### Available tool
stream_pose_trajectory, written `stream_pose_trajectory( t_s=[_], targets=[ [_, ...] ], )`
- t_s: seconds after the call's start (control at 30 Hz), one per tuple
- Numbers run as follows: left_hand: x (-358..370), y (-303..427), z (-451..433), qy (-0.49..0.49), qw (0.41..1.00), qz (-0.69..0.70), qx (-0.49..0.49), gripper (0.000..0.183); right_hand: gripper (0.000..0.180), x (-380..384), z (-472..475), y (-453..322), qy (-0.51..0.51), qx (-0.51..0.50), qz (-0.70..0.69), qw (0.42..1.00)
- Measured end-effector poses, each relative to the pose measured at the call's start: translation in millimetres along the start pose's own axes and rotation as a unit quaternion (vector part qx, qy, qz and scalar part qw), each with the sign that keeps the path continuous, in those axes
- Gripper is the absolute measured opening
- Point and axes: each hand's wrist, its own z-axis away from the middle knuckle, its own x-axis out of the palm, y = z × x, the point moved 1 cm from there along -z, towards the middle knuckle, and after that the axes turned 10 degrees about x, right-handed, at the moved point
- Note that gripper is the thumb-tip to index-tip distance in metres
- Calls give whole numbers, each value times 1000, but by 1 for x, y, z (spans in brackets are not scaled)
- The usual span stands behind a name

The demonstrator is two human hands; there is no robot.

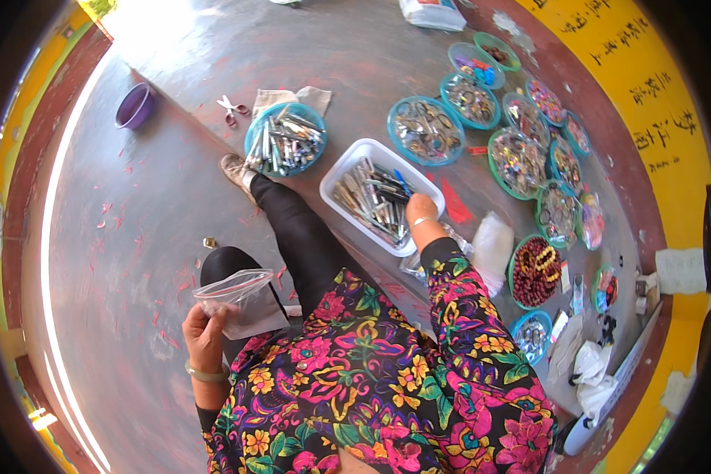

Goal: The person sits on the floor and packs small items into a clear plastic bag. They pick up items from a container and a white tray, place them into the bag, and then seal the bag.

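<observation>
Pinched between the thumb and fingers of my left hand (pixel 206 324) is a clear zip-lock plastic bag (pixel 255 305) with a red line along its top. It hangs over my lap and looks flat. My right hand (pixel 422 208) reaches over the right rim of a white plastic basin (pixel 355 149), with its fingers at a bunch of pens (pixel 372 198) inside. Dark pens and one blue pen (pixel 402 181) lie right by the fingertips. The fingertips are hidden, so any grip on a pen is unclear.
A teal basket of pens (pixel 285 142) stands beyond my shoe, near scissors (pixel 232 110) and a purple basin (pixel 135 106). At right are several baskets of trinkets (pixel 426 130), dark red beads (pixel 536 272) and a roll of clear plastic bags (pixel 493 249). Red scraps litter the concrete floor.
</observation>
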Motion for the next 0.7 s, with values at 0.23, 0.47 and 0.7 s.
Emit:
stream_pose_trajectory(
  t_s=[0.23, 0.47, 0.7],
  targets=[
    [13, 2, -7, -14, 1000, 1, -4, 11, 23, -45, 30, 5, 72, -37, -128, 988],
    [20, -3, -10, -38, 999, 9, 11, 12, 26, -56, 25, 116, -13, 115, -447, 887],
    [16, 3, -2, -38, 999, 14, 2, 13, 20, -24, -26, 167, -138, 267, -531, 792]
  ],
)
